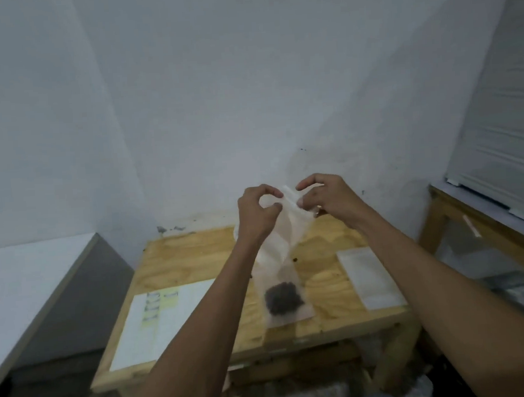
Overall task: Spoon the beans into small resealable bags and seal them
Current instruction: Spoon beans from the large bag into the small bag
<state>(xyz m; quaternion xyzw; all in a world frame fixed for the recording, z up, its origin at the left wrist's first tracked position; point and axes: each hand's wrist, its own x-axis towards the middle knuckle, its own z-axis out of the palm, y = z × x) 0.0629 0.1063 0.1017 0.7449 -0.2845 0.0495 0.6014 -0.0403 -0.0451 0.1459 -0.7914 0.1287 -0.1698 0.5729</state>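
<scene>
I hold the bag (283, 243) up over the table (197, 257), its mouth at the top between my hands and its bottom hanging down toward me, where a small dark clump of beans (283, 298) sits. It looks light and very soft: thin, cloudy plastic that twists and creases along its length, with all the weight low down. I judge it slippery under the fingertips, so the place to take it is the stiffer seal strip at the mouth, not the limp body.

My left hand (257, 212) is raised, wrist bent, thumb and forefinger curled into a ring and pinching the left end of the mouth. My right hand (322, 199) faces it, thumb and fingers pinching the right end, the other fingers loosely arched above. The two hands sit near each other, with the strip stretched between them.

A flat stack of spare bags (371, 279) lies on the table to my right, and a white sheet (158, 324) to my left.
</scene>
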